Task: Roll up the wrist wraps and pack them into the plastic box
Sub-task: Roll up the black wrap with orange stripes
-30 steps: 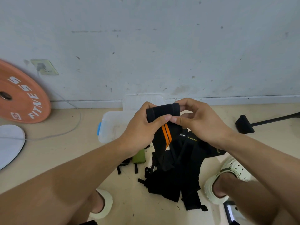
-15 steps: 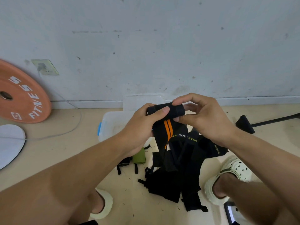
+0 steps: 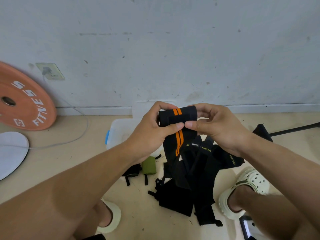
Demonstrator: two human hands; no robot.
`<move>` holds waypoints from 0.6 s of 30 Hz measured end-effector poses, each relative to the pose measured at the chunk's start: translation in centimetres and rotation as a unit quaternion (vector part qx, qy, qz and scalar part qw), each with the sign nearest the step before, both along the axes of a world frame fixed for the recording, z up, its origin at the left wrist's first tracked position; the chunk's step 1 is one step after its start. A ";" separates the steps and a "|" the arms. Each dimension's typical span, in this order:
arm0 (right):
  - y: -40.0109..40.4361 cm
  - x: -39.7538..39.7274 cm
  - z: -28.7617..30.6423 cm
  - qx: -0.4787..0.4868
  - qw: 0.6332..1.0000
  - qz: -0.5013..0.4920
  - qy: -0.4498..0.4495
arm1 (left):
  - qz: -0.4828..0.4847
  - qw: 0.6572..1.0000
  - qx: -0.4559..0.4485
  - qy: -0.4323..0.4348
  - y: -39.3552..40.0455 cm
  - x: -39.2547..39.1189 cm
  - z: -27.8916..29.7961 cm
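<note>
A black wrist wrap with an orange stripe (image 3: 177,116) is partly rolled at chest height, its loose tail hanging down. My left hand (image 3: 152,132) grips the roll's left end, thumb on the front. My right hand (image 3: 216,129) pinches its right end, thumb meeting the left thumb. Below on the floor lies a pile of black wraps (image 3: 195,174), some lettered in yellow. A rolled green wrap (image 3: 149,165) and a small black roll (image 3: 132,171) lie left of the pile. The clear plastic box (image 3: 117,132) with a blue latch stands behind my left hand, partly hidden.
An orange weight plate (image 3: 24,103) leans on the wall at left, beside a white disc (image 3: 10,151) and a cable from a wall socket (image 3: 50,71). A black stand foot (image 3: 263,132) lies at right. My feet in pale clogs (image 3: 245,187) flank the pile.
The roll has grown thicker and turned, so the orange stripe now shows on its top. Both hands shifted slightly, thumbs now meeting at the front.
</note>
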State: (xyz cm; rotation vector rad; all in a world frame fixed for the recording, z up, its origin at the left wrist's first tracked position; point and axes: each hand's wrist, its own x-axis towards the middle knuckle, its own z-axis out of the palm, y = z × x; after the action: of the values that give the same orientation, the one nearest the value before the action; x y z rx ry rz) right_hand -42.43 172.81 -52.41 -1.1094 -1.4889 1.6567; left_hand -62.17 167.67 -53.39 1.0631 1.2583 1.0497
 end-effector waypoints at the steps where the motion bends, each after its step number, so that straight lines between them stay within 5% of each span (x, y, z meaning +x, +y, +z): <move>1: -0.1 -0.1 0.0 0.014 1.000 -0.007 -0.001 | 0.002 1.000 0.002 0.005 0.0 0.0 0.0; 7: -0.4 -0.3 0.1 0.068 0.997 -0.035 -0.021 | 0.029 0.998 0.025 0.045 0.2 -0.2 0.1; 18: 0.3 1.1 0.0 0.112 0.985 0.074 -0.108 | 0.009 0.998 -0.020 0.056 -0.3 0.3 0.2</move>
State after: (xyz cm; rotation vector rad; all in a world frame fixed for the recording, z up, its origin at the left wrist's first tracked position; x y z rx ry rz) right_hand -41.31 173.07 -52.44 -1.1026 -1.8852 1.4543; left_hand -61.86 167.41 -53.20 1.0930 1.3750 0.9858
